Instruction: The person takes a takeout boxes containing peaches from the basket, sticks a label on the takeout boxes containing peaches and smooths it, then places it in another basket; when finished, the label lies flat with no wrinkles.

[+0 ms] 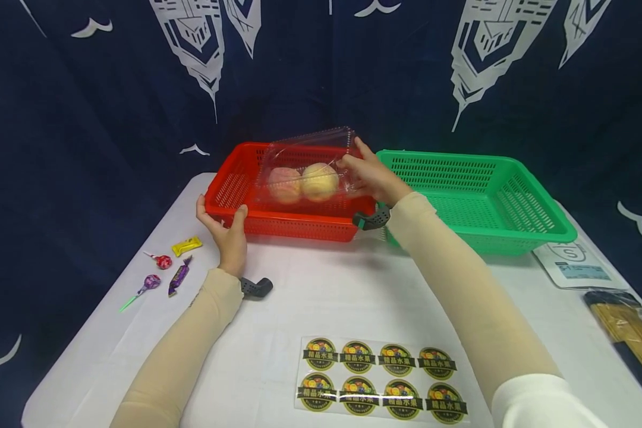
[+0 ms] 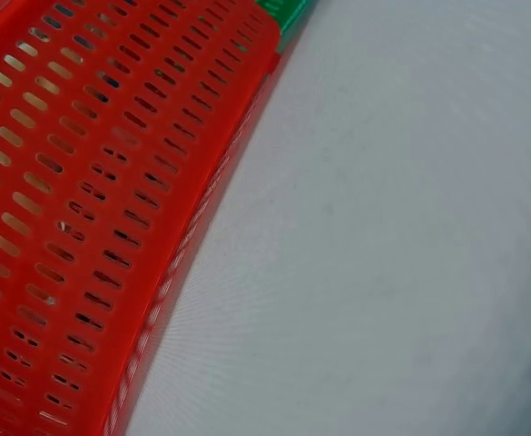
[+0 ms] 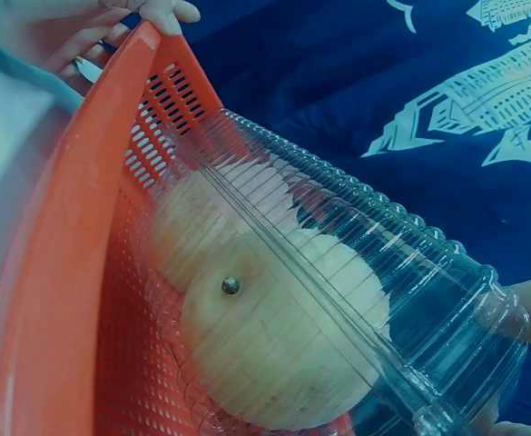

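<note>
My left hand [image 1: 227,238] grips the front left corner of the red plastic basket [image 1: 299,227], thumb on the rim. Over that basket my right hand [image 1: 373,173] holds a clear plastic clamshell box [image 1: 305,142] by its right end. Inside the box sit two round fruits side by side: a pinkish one [image 1: 285,185] and a pale yellow one [image 1: 321,182]. The right wrist view shows the nearer fruit [image 3: 283,336] with a small dark stem in its dimple, behind the ribbed plastic. The left wrist view shows the slotted basket wall [image 2: 111,182]; the left hand is out of frame there.
A green basket [image 1: 487,241] stands right of the red one. A white scale-like device [image 1: 580,270] and a bagged wooden item [image 1: 628,327] lie farther right. Left are two lollipops [image 1: 163,261], a yellow candy [image 1: 186,245] and a purple candy [image 1: 179,276]. A sticker sheet [image 1: 382,371] lies in front.
</note>
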### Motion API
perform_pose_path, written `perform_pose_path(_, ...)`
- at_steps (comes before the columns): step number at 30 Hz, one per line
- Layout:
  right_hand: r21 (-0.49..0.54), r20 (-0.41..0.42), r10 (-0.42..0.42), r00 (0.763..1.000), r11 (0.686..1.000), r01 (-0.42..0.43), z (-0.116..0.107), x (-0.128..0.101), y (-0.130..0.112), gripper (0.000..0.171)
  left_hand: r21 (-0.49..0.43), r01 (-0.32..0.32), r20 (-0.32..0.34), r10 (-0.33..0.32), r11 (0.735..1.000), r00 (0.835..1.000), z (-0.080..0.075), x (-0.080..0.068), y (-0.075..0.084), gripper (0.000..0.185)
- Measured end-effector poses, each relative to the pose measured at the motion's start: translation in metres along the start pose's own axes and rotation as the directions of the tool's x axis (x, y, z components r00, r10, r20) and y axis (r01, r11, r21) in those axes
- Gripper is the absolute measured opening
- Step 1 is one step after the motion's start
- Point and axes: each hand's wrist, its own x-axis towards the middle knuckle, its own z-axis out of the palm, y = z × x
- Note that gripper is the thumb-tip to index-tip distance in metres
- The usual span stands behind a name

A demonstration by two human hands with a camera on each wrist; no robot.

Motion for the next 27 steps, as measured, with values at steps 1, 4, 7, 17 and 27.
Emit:
perform_pose_path(1, -0.006, -0.001, 0.002, 1.000, 1.000, -0.002, -0.003, -0.002, -0.001, 0.097, -0.001, -0.002, 0.001, 0.002, 1.000, 1.000, 0.000, 0.000, 0.000, 0.090)
perform_pose_path(4, 0.012, 0.001, 0.013, 1.000, 1.000, -0.013, -0.010, -0.006, -0.003, 0.097, -0.003, -0.008, 0.003, 0.008, 1.000, 1.000, 0.001, -0.001, 0.000, 0.090)
perform_pose_path(7, 0.016, 0.006, 0.025, 1.000, 1.000, -0.025, -0.019, -0.012, -0.005, 0.097, -0.001, -0.008, 0.000, 0.008, 1.000, 1.000, 0.002, -0.001, 0.000, 0.090)
perform_pose_path(17, 0.109, 0.031, 0.054, 0.998, 0.992, -0.057, -0.044, -0.024, -0.008, 0.094, 0.027, 0.003, -0.013, -0.003, 1.000, 1.000, 0.001, -0.001, 0.001, 0.090)
perform_pose_path(27, 0.249, 0.093, 0.036, 0.995, 0.967, -0.058, -0.071, -0.039, 0.003, 0.087, 0.032, 0.006, -0.019, -0.005, 0.999, 1.000, 0.002, -0.001, 0.001, 0.090)
